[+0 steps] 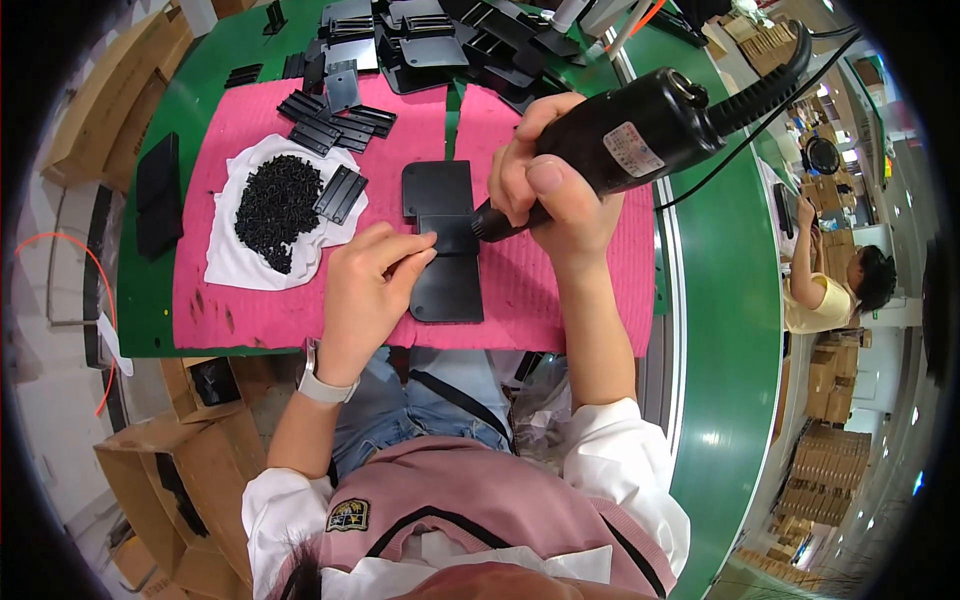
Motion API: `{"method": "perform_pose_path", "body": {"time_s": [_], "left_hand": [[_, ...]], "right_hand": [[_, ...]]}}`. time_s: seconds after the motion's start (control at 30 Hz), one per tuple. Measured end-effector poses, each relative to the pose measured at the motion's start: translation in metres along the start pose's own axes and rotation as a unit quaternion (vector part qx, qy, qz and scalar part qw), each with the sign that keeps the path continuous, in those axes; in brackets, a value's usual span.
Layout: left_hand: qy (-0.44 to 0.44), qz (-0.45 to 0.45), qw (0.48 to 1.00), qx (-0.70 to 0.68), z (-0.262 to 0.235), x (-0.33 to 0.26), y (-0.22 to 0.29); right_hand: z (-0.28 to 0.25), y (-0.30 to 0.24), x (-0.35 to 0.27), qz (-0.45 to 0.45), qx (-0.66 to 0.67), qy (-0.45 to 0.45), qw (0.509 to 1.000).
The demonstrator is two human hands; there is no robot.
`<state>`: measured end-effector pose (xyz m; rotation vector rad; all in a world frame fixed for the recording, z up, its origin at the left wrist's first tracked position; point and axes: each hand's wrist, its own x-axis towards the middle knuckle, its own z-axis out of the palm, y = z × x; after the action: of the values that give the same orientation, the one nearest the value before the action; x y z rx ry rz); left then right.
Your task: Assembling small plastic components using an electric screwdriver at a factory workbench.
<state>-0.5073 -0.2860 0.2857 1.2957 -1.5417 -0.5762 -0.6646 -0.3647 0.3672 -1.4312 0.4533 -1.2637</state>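
My right hand point(565, 205) is wrapped round a black electric screwdriver point(635, 135), its tip angled down to the left over a black flat part. That part has two rounded plates, a far one point(437, 186) and a near one point(447, 292), with a narrower black piece point(452, 233) across their middle. At its left side my left hand point(368, 275) pinches thumb and forefinger together; what lies between them is too small to make out. Left of that hand, a heap of small black screws point(278, 205) lies on a white cloth point(232, 262), with a black slotted piece point(341, 193) on its edge.
A pink foam mat point(560, 315) covers part of the green table point(725, 300). Black slotted pieces point(335, 125) and stacked black plates point(430, 50) lie at the far side. The screwdriver's cable point(765, 90) runs off far right. Another person point(835, 285) sits beyond the table.
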Motion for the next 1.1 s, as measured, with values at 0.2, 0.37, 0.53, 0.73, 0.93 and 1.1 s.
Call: {"method": "perform_pose_path", "body": {"time_s": [0.2,0.37,0.53,0.73,0.93,1.1], "left_hand": [[0.0,0.0,1.0,-0.007,0.001,-0.004,-0.001],[-0.003,-0.004,1.0,0.003,0.002,-0.002,-0.001],[-0.004,0.003,1.0,0.016,0.002,0.005,0.005],[-0.037,-0.017,0.999,0.003,-0.007,0.005,0.012],[0.071,0.004,0.997,0.019,-0.007,-0.004,0.018],[0.012,-0.068,0.98,-0.185,-0.015,-0.013,0.014]], "right_hand": [[-0.002,0.002,-0.001,0.004,0.001,-0.026,1.0],[-0.002,0.008,0.001,0.001,-0.019,-0.049,0.999],[-0.009,0.004,0.003,-0.012,-0.008,-0.037,0.999],[0.005,0.004,-0.01,-0.011,-0.042,0.014,0.999],[0.0,-0.018,-0.015,-0.073,0.159,-0.017,0.984],[0.007,-0.016,-0.02,-0.119,0.239,-0.054,0.962]]}}
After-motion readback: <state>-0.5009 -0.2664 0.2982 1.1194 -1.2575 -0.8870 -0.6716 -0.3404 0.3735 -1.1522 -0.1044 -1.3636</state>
